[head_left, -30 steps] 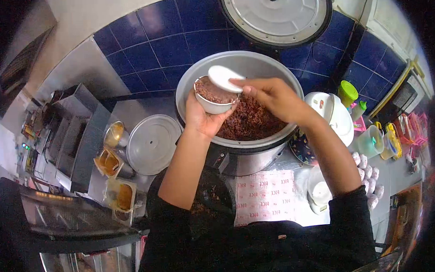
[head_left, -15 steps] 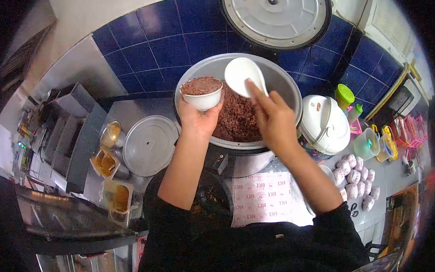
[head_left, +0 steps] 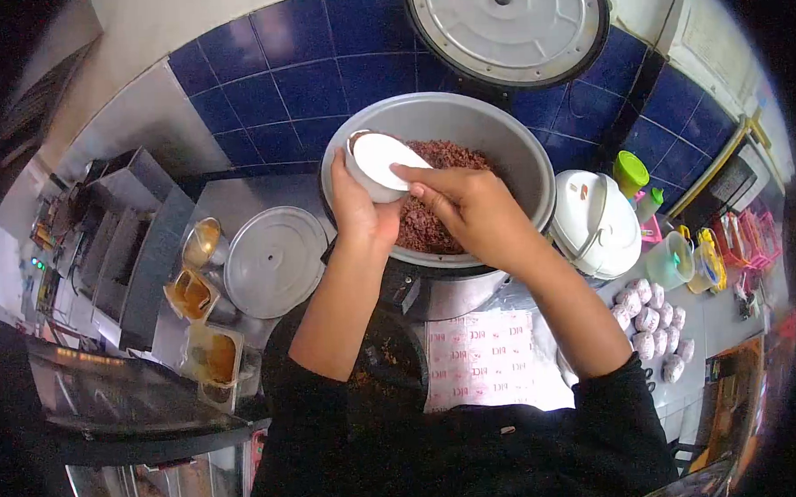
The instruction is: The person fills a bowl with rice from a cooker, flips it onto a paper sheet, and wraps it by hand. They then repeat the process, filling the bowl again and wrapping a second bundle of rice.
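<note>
My left hand (head_left: 361, 206) is wrapped round a white bowl (head_left: 371, 186), held tilted over the left side of a large rice cooker pot (head_left: 521, 139). In my right hand (head_left: 466, 202) is a white rice paddle (head_left: 386, 161), its broad blade laid across the bowl's mouth. The blade covers most of the bowl's contents; only a bit of dark rice shows at its upper rim. Below and behind both hands, reddish-brown rice (head_left: 428, 225) lies in the pot.
The cooker's lid (head_left: 509, 25) stands raised behind the pot. Printed wrapping paper (head_left: 481, 359) lies in front. To the right are a white lidded container (head_left: 594, 224) and several wrapped bundles (head_left: 646, 319). A round grey lid (head_left: 276, 261) and sauce tubs (head_left: 213, 360) sit left.
The rice paddle has moved left and down from beside the bowl onto its mouth. The bowl, level and heaped with rice before, is now tilted.
</note>
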A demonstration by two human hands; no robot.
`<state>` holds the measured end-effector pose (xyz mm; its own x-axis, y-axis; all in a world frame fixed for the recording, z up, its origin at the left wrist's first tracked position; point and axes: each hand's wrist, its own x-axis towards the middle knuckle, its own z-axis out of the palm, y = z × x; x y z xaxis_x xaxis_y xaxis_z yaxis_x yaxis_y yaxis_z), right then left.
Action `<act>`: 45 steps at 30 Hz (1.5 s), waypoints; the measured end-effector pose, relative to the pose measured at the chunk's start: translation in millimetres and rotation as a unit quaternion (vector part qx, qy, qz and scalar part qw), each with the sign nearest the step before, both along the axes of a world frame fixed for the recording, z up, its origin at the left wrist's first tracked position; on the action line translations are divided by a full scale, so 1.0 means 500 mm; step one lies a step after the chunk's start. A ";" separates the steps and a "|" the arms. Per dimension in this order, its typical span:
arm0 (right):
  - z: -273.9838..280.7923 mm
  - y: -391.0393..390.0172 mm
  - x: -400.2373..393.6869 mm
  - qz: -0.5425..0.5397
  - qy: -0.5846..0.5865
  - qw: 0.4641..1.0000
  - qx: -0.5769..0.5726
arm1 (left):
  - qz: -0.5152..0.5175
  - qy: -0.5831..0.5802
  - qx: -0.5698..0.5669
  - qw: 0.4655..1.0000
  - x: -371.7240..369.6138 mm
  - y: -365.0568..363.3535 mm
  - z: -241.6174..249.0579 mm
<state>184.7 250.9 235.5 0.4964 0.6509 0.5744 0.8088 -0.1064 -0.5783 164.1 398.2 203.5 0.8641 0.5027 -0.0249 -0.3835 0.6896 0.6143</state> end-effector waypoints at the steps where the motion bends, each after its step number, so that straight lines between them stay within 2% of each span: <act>1: 0.011 -0.003 0.006 -0.007 0.006 0.999 -0.041 | -0.023 -0.022 -0.003 1.000 -0.001 0.004 0.000; 2: 0.016 -0.006 0.013 -0.015 0.013 0.996 -0.082 | -0.022 -0.020 -0.002 1.000 -0.001 0.004 -0.002; 4: 0.020 -0.006 0.060 0.007 -0.004 0.998 -0.060 | -0.022 -0.019 -0.029 0.999 0.001 -0.002 0.007; 6: 0.032 -0.008 0.103 0.044 0.214 0.976 0.010 | -0.028 -0.026 -0.039 0.999 0.000 -0.009 0.014; 7: 0.095 -0.020 0.054 -0.043 0.296 0.952 -0.068 | -0.030 -0.024 -0.021 0.999 -0.003 -0.012 0.019; 8: 0.080 -0.020 0.063 -0.044 0.294 0.952 -0.068 | -0.030 -0.022 -0.003 0.999 -0.005 -0.015 0.022; 10: 0.036 -0.013 0.084 0.052 0.167 0.980 -0.093 | -0.029 -0.019 0.005 0.999 -0.003 -0.010 0.018; 12: 0.020 -0.013 0.081 0.050 0.139 0.982 -0.116 | -0.041 -0.041 0.015 0.998 -0.001 0.003 0.010; 14: 0.011 -0.015 0.082 0.077 0.091 0.990 -0.074 | -0.036 -0.016 0.010 0.999 -0.006 -0.002 0.006; 16: 0.041 -0.015 0.090 0.051 0.122 0.985 -0.111 | -0.038 -0.024 0.041 0.998 -0.002 -0.007 0.012; 18: 0.065 -0.012 0.083 0.002 0.118 0.991 -0.059 | -0.051 -0.013 0.037 0.998 0.000 -0.015 0.017; 20: 0.041 -0.011 0.085 0.022 0.110 0.991 -0.076 | -0.068 0.005 0.054 0.996 -0.003 -0.019 0.019; 22: 0.024 -0.016 0.090 0.078 -0.013 0.992 -0.099 | -0.080 0.005 0.038 0.996 -0.003 -0.004 0.011; 23: 0.022 -0.021 0.095 0.076 -0.019 0.991 -0.106 | -0.082 0.001 0.031 0.996 -0.004 -0.001 0.005; 24: 0.029 -0.021 0.092 0.077 -0.020 0.991 -0.105 | -0.082 -0.003 0.024 0.996 -0.007 0.000 0.005; 26: 0.050 -0.024 0.084 0.001 0.108 0.993 -0.055 | -0.064 -0.006 0.009 0.998 0.004 -0.002 0.007; 28: 0.045 -0.022 0.067 0.022 0.099 0.995 -0.009 | -0.046 -0.007 0.014 0.999 0.010 -0.005 0.011; 30: 0.010 -0.011 0.043 -0.011 0.005 0.997 -0.078 | -0.053 0.006 0.017 0.998 0.011 0.001 0.009; 32: 0.006 -0.007 0.037 -0.032 -0.006 0.996 -0.088 | -0.060 0.036 0.019 0.997 0.005 0.007 -0.004; 34: 0.007 0.006 0.062 0.019 0.115 0.993 -0.037 | -0.059 0.018 0.013 0.998 0.001 0.005 -0.003; 35: -0.010 0.013 0.092 0.005 0.159 0.987 0.004 | -0.027 0.004 -0.006 1.000 0.009 0.009 -0.006; 38: 0.009 -0.015 0.068 0.003 0.181 0.983 -0.041 | 0.003 -0.026 -0.054 0.998 0.015 0.017 -0.006; 39: -0.021 -0.003 0.045 0.031 0.120 0.991 -0.047 | 0.022 -0.030 -0.062 0.997 0.017 0.019 -0.008; 40: -0.018 0.002 0.018 -0.023 0.078 0.996 -0.041 | 0.041 -0.033 -0.070 0.996 0.018 0.021 -0.013; 42: -0.002 0.000 0.030 0.011 0.118 0.991 -0.065 | 0.030 -0.042 -0.057 0.997 0.019 0.023 -0.016; 44: 0.032 -0.007 0.047 0.019 0.261 0.964 -0.038 | 0.057 -0.052 -0.104 0.992 0.018 0.021 -0.006; 45: 0.020 -0.009 0.099 -0.054 0.206 0.975 -0.071 | 0.057 -0.055 -0.120 0.990 0.010 0.017 0.006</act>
<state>234.2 246.5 245.7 0.7359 0.6404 0.2199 0.4911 -0.2812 -0.8245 169.0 406.4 206.7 0.8063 0.5879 -0.0650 -0.5222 0.7591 0.3887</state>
